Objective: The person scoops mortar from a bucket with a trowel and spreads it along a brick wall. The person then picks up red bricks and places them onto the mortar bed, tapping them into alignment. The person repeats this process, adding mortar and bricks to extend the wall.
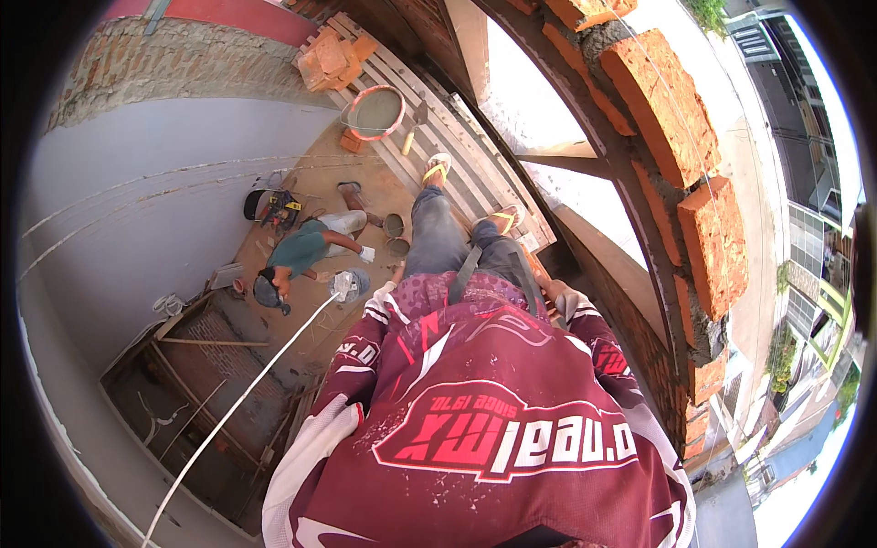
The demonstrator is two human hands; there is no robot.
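My left hand point(398, 272) hangs beside my left hip, mostly hidden by the sleeve; its fingers are too small to read. At my right hip, my right hand point(552, 289) is next to an orange brick point(538, 268); whether it grips that brick is not plain. Ahead of my sandalled feet, a trowel point(408, 142) with a pale yellow handle lies on the wooden planks point(445, 137). Beyond it stands a red-rimmed bucket point(375, 112) of grey mortar. Orange bricks point(331, 60) are piled at the planks' far end.
To my right curves a part-built brick wall point(662, 105) with rough mortar and a string along it. On the lower floor at left, another person point(297, 251) in a green shirt bends near small buckets point(394, 225). A white cable point(247, 418) crosses an opening below.
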